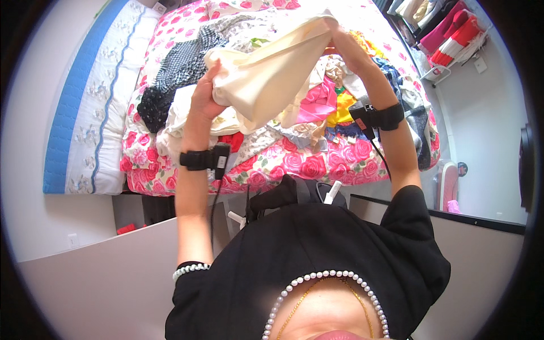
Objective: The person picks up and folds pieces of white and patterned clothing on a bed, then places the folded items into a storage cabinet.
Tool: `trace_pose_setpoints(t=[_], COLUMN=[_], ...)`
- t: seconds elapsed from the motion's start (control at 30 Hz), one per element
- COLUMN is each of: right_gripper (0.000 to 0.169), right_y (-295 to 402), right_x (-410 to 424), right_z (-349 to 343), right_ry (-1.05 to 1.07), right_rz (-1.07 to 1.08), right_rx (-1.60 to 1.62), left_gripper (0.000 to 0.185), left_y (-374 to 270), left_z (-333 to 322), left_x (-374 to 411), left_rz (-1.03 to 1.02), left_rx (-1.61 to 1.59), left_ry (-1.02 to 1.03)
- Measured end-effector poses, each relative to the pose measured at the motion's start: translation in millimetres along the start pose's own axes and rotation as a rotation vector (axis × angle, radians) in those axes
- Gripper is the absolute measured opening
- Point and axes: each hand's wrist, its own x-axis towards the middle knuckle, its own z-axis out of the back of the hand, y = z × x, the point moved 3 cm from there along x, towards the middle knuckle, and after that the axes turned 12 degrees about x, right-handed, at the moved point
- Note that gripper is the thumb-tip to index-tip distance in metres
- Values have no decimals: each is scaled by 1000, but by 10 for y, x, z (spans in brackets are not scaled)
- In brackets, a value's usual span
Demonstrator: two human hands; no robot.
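Observation:
A cream-coloured garment (272, 80) hangs stretched between my two hands above the bed. My left hand (208, 93) grips its near left end, the thumb lying over the cloth. Higher up on the right, my right hand (342, 40) holds the opposite corner; the fingertips are partly hidden by the fabric and bright light. Beneath the garment lie loose clothes, among them a pink cloth (316, 102), a yellow cloth (341, 108) and a white cloth (180, 108). A black-and-white patterned garment (178, 68) is to the left of my left hand.
A rose-print bedsheet (272, 172) covers the bed. Along its left side stands a blue-edged mattress (70, 127) with a ruffled white cover. Folded clothes hang on a white rack (444, 74) at the right. Cables run from the black wrist straps (197, 160) on my forearms.

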Motion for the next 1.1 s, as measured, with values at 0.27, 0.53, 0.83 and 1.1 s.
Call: trace_pose_setpoints(t=[0.27, 0.53, 0.83, 1.1], right_gripper=[32, 28, 15, 18], right_y=[311, 337, 559, 602], right_x=[-143, -61, -76, -244], right_z=[-27, -54, -998, -784], right_ry=[-283, -258, 243, -31], right_rz=[-135, -38, 41, 308], right_rx=[-257, -196, -75, -509], left_gripper=[22, 19, 58, 23], left_y=[-860, -744, -349, -242], left_z=[-102, -225, -990, -1048], left_x=[-430, -589, -235, -37], left_rz=[-173, -158, -984, -466], left_rx=[1028, 1816, 2063, 1845], left_ry=[-394, -347, -176, -106])
